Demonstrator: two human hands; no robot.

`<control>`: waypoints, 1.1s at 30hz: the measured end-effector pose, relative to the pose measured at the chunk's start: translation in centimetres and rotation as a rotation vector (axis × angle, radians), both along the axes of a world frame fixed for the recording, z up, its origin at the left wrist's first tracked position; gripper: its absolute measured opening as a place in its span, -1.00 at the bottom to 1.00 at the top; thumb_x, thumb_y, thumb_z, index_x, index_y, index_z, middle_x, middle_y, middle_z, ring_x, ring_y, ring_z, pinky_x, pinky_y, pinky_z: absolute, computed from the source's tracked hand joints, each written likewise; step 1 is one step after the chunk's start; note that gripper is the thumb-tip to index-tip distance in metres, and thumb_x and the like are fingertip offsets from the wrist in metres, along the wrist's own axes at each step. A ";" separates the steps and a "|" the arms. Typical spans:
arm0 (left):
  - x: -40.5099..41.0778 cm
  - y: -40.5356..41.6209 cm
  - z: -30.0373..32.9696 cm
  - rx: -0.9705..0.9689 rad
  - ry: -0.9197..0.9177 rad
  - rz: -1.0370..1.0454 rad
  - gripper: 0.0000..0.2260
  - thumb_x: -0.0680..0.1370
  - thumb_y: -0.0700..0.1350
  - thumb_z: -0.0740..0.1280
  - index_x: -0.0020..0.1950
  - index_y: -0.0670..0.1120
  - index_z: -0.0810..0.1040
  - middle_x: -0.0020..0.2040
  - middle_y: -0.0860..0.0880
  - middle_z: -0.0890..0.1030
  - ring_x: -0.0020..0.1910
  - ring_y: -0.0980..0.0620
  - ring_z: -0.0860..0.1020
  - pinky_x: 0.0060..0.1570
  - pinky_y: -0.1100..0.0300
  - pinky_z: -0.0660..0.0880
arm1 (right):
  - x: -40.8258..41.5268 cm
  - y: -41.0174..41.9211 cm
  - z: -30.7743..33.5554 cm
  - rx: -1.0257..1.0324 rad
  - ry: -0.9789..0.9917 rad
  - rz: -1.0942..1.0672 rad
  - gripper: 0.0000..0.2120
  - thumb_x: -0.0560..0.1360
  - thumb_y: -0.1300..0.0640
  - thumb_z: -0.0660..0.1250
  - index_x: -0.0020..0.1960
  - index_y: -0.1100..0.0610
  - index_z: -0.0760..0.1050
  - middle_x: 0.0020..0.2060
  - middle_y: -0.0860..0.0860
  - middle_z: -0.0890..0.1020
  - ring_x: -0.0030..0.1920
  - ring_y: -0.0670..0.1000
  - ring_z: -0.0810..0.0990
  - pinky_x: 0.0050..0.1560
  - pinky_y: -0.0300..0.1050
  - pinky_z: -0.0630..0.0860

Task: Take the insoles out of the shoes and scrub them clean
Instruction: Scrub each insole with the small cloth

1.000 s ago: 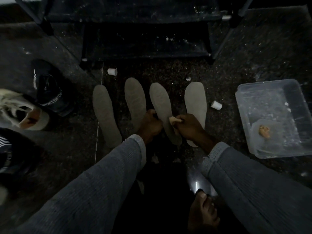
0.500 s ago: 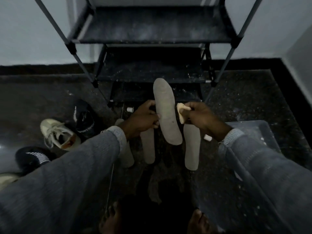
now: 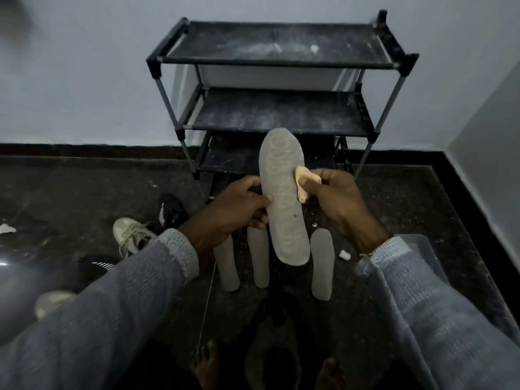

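I hold a grey insole [image 3: 284, 198] upright in front of me, above the floor. My left hand [image 3: 239, 209] grips its left edge at mid-length. My right hand [image 3: 334, 201] is shut on a small tan cloth [image 3: 304, 181], which presses against the insole's right edge. Three more grey insoles lie side by side on the dark floor below: one at the left [image 3: 226, 266], one in the middle [image 3: 260, 257], one at the right [image 3: 323, 266]. A pale sneaker [image 3: 130, 235] and a black shoe [image 3: 171, 211] lie to the left.
A dark three-shelf rack [image 3: 270, 114] stands against the wall straight ahead. A clear plastic tub [image 3: 425, 249] sits at the right, partly behind my sleeve. A small white cap [image 3: 344, 254] lies near it. Another dark striped shoe [image 3: 97, 264] is at the left. My bare feet [image 3: 206, 361] show below.
I lifted the insole off the floor and raised it in front of me. My view tilted up from the floor to the rack and wall. The cloth stays in my right hand.
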State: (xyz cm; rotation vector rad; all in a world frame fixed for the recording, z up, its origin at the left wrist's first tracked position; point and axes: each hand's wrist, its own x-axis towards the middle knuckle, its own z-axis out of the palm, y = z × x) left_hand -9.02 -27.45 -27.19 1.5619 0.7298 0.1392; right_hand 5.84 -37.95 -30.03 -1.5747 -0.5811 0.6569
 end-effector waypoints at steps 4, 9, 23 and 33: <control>-1.0 -1.0 -0.8 -0.041 -0.029 0.111 -0.80 0.63 -0.07 0.21 0.18 -0.14 0.50 -0.17 -0.13 0.60 -0.35 0.02 0.55 -0.36 0.20 0.55 | -1.3 -0.4 0.7 0.025 -0.054 0.048 -0.84 0.53 0.28 0.34 -0.09 0.41 0.59 -0.35 0.10 0.62 -0.40 -0.14 0.56 -0.29 -0.32 0.51; -0.8 -1.4 -1.8 -0.024 -0.129 0.256 -0.87 0.63 -0.03 0.21 0.02 0.00 0.53 -0.13 -0.04 0.63 -0.24 0.00 0.61 -0.27 0.10 0.57 | -1.6 -0.6 1.6 0.009 -0.106 0.082 -0.84 0.52 0.28 0.35 -0.05 0.40 0.60 -0.22 0.24 0.67 -0.28 -0.03 0.59 -0.19 -0.24 0.55; 1.0 0.8 -0.1 -0.575 -0.354 0.499 -0.62 0.64 0.06 0.14 0.35 -0.12 0.44 0.16 -0.20 0.61 0.05 -0.15 0.63 0.03 -0.08 0.59 | -3.3 1.5 1.8 -0.028 -0.136 0.108 -0.93 0.51 0.25 0.37 -0.12 0.14 0.62 -0.24 0.11 0.68 -0.26 -0.08 0.60 -0.18 -0.20 0.56; 0.8 1.4 -0.2 -0.628 -0.424 0.487 -0.68 0.65 -0.03 0.16 0.33 -0.14 0.46 -0.01 -0.14 0.66 -0.18 -0.05 0.68 -0.25 0.05 0.63 | -3.4 1.2 1.5 -0.112 -0.556 0.025 -0.89 0.52 0.13 0.36 -0.16 0.10 0.60 -0.27 -0.04 0.61 -0.17 -0.07 0.57 -0.14 -0.21 0.48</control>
